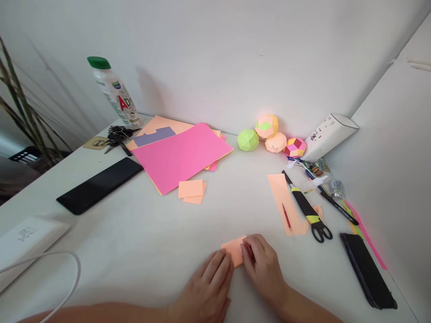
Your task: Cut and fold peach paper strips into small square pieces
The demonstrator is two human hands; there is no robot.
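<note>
A small peach-coloured piece of paper (235, 249) lies on the white table near its front. My left hand (210, 285) rests flat, its fingers stretched out and side by side, with the tips on the paper's left end. At the right end, thumb and forefinger of my right hand (264, 264) are closed on the paper's edge; its other fingers curl in. The fingertips of both hands cover parts of the paper. Further back lie two more small peach paper pieces (191, 189), one overlapping the other.
Pink paper sheets (185, 154) lie at the back. Paper polyhedra (248, 140) sit by the wall. Scissors (308, 208), a peach strip (281, 202) and a black case (368, 271) are at right. A black phone (101, 185), bottle (117, 96) and white power bank (27, 242) stand left.
</note>
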